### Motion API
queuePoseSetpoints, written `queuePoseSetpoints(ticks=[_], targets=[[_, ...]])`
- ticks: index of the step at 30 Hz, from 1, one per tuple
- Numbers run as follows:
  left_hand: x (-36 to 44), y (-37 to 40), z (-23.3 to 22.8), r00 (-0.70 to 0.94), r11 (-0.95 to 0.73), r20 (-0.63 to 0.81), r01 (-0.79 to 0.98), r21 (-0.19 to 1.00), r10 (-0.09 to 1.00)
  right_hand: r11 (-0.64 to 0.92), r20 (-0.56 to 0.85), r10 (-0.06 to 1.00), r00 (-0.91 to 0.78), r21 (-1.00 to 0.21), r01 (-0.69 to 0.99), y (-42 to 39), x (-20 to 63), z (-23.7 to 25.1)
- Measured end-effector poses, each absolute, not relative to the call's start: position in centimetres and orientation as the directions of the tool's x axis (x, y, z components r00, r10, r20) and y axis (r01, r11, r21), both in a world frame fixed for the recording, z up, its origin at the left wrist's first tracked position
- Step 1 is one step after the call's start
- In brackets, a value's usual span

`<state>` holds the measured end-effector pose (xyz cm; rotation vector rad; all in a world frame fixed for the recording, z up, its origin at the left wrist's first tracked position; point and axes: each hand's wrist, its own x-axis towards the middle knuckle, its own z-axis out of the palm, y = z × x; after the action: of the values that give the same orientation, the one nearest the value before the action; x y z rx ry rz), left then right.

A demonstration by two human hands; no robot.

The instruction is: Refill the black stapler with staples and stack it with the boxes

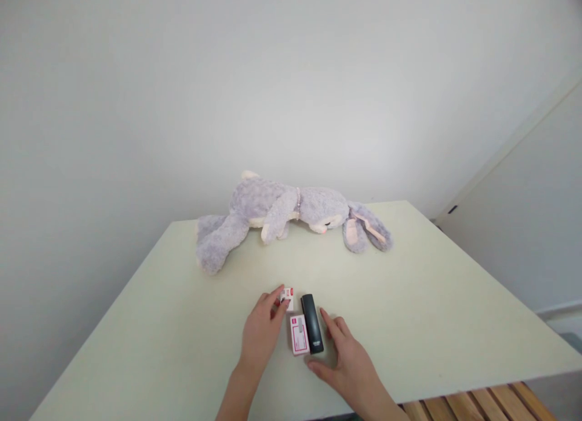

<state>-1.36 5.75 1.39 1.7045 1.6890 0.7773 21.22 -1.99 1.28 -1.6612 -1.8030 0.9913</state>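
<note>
My left hand (266, 327) is closed with thumb and forefinger on a small white box with red print (288, 298), partly covering its left side. Just below that lies a larger white box with a pink-red border (299, 336), flat on the table. Beside the boxes, on their right, rests a long black stapler (312, 324), one end toward me. My right hand (343, 354) is open, thumb and fingers spread, by the stapler's right side and near end. Nothing shows in its grasp.
A grey plush rabbit (268, 203) lies on its side along the back of the pale table (173, 324), ears to the right. Behind it rises a white wall (291, 94). Wooden slats (482, 404) show below the table's front right edge.
</note>
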Motion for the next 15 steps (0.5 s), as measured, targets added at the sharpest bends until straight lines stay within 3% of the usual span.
queuePoseSetpoints(ticks=[6, 15], targets=[[-0.2, 3.6, 1.5, 0.103, -0.017, -0.049, 0.564, 0.825, 0.993, 0.057, -0.106, 0.977, -0.186, -0.708, 0.704, -1.3, 20.5, 1.5], [1.1, 2.0, 1.3, 0.153, 0.004, -0.078, 0.435, 0.9, 0.985, 0.073, -0.075, 0.973, -0.218, -0.798, 0.598, -0.2, 20.6, 3.5]])
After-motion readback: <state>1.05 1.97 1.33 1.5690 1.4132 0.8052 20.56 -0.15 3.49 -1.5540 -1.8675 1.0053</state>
